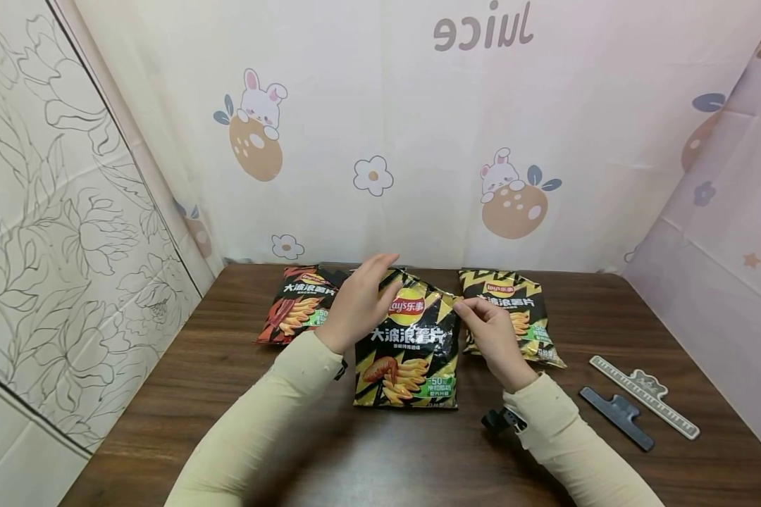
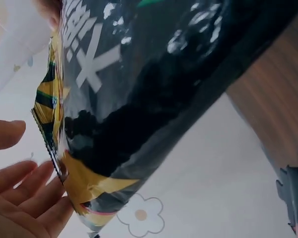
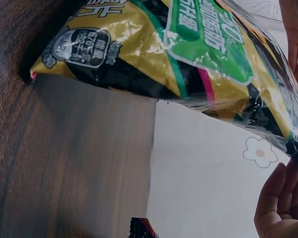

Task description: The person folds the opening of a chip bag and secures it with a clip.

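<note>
A black-and-yellow potato chip bag (image 1: 406,373) stands nearly upright at mid-table, its printed front facing me. At its top right corner, my right hand (image 1: 496,339) pinches the edge between thumb and fingers. My left hand (image 1: 360,304) is at the top left side, fingers extended and thumb held apart. In the left wrist view, the fingers (image 2: 27,191) of that hand reach behind the bag's crimped top edge, with the thumb off the film. The right wrist view shows the bag's lower edge (image 3: 139,87) close to the tabletop and my right fingertips at its corner.
Behind to the left lies a red-and-black chip bag (image 1: 298,303). Another black-and-yellow chip bag (image 1: 514,310) lies behind to the right. A white sealing clip (image 1: 647,394) and a dark grey clip (image 1: 616,417) rest at the table's right. A printed curtain (image 1: 418,211) hangs along the back.
</note>
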A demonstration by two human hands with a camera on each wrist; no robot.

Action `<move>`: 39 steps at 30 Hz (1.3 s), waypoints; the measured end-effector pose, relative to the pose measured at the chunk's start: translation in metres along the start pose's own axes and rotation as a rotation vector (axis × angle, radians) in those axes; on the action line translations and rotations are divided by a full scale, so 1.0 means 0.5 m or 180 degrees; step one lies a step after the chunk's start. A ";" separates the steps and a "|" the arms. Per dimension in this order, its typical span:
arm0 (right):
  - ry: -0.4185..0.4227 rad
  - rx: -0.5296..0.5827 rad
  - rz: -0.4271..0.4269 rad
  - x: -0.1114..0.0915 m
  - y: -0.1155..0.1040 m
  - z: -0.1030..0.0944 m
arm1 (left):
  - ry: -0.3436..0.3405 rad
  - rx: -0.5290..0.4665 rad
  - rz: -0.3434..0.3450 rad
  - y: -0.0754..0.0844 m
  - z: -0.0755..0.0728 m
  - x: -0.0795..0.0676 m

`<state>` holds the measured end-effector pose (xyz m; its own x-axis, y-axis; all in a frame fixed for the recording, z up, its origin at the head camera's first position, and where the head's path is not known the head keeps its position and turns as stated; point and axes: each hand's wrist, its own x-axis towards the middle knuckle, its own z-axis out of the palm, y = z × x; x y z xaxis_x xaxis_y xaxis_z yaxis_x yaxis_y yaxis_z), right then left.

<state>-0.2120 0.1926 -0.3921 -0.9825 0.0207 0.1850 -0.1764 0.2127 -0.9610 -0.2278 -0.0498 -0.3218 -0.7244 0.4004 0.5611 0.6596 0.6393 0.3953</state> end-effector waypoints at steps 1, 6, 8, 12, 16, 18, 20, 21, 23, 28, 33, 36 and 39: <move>0.0003 0.0002 0.0001 0.000 0.000 0.000 | -0.0038 0.0033 -0.0009 0.001 -0.001 0.005; 0.0022 -0.0035 0.0037 -0.001 -0.004 0.002 | -0.0278 0.0152 -0.0057 0.003 -0.008 0.027; 0.0036 -0.0053 0.0051 -0.001 -0.006 0.003 | -0.0391 0.0175 -0.0065 0.003 -0.010 0.034; 0.0037 -0.0040 0.0077 -0.003 -0.011 0.004 | -0.0564 0.0213 -0.0079 0.002 -0.012 0.044; 0.0019 -0.0019 0.0088 -0.005 -0.014 0.004 | -0.0634 0.0244 -0.0099 0.003 -0.013 0.053; 0.0011 -0.0012 0.0082 -0.006 -0.015 0.004 | -0.0664 0.0250 -0.0118 0.004 -0.013 0.058; -0.0006 0.0005 0.0067 -0.007 -0.016 0.003 | -0.0703 0.0245 -0.0155 0.005 -0.013 0.063; -0.0013 0.0014 0.0060 -0.007 -0.016 0.003 | -0.0729 0.0234 -0.0179 0.006 -0.014 0.065; -0.0029 0.0035 0.0038 -0.006 -0.016 0.002 | -0.0778 0.0210 -0.0219 0.006 -0.014 0.068; -0.0055 0.0039 0.0026 -0.005 -0.013 0.002 | -0.0843 0.0094 -0.0340 0.004 -0.012 0.071; -0.0072 0.0015 0.0019 -0.005 -0.011 0.001 | -0.0821 0.0063 -0.0393 0.003 -0.011 0.073; -0.0090 0.0035 0.0018 -0.005 -0.010 0.000 | -0.0816 0.0050 -0.0401 0.003 -0.012 0.073; -0.0114 0.0025 0.0004 -0.006 -0.011 -0.003 | -0.0826 0.0045 -0.0393 0.002 -0.012 0.074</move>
<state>-0.2077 0.1927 -0.3870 -0.9842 -0.0140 0.1764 -0.1755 0.2051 -0.9629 -0.2527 -0.0383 -0.2964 -0.8273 0.4725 0.3037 0.5617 0.7020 0.4378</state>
